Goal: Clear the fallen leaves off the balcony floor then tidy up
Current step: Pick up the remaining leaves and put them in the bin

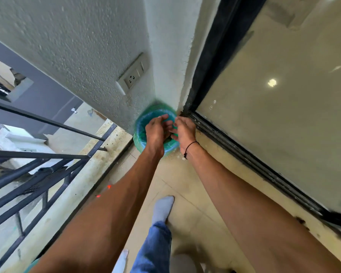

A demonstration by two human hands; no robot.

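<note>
- A green-lined bin [146,131] stands on the floor in the wall corner, beside the sliding door track [234,146].
- The left hand [156,131] and right hand [182,130] hover over its mouth, fingers curled together; whether they hold anything is unclear.
- A socket plate [133,74] sits on the wall above; the railing [37,170] runs at left.

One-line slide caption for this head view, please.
Both hands, left and right, reach over a green-lined bin in the balcony corner, below a wall socket.

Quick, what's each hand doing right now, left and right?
Left hand: over the green bin, fingers curled; a grip cannot be told.
Right hand: at the bin's rim, blurred; cannot be told.
</note>
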